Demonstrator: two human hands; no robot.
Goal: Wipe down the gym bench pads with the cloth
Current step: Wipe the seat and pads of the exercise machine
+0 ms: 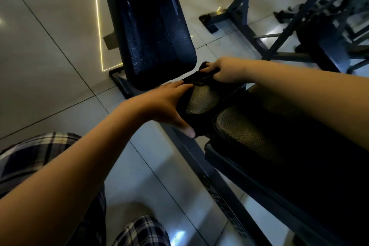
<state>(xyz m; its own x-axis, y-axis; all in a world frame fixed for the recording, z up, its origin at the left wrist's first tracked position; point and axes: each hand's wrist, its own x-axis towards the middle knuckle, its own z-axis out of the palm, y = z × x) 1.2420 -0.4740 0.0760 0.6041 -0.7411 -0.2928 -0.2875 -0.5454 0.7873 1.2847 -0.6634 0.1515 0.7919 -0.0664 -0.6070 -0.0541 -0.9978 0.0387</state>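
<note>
Both hands meet on the small middle pad: left hand flat, right hand clenched on the cloth. Wiping seems underway; next the cloth likely needs dragging across toward the near pad.

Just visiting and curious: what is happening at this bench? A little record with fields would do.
activity: a person at a gym bench, cloth in hand
right hand: grips the dark cloth, bunched at the small pad's far end
left hand: fingers straight, resting on the small pad's near side
other pads: long pad beyond, textured pad nearer the person
floor: pale tiles
</note>
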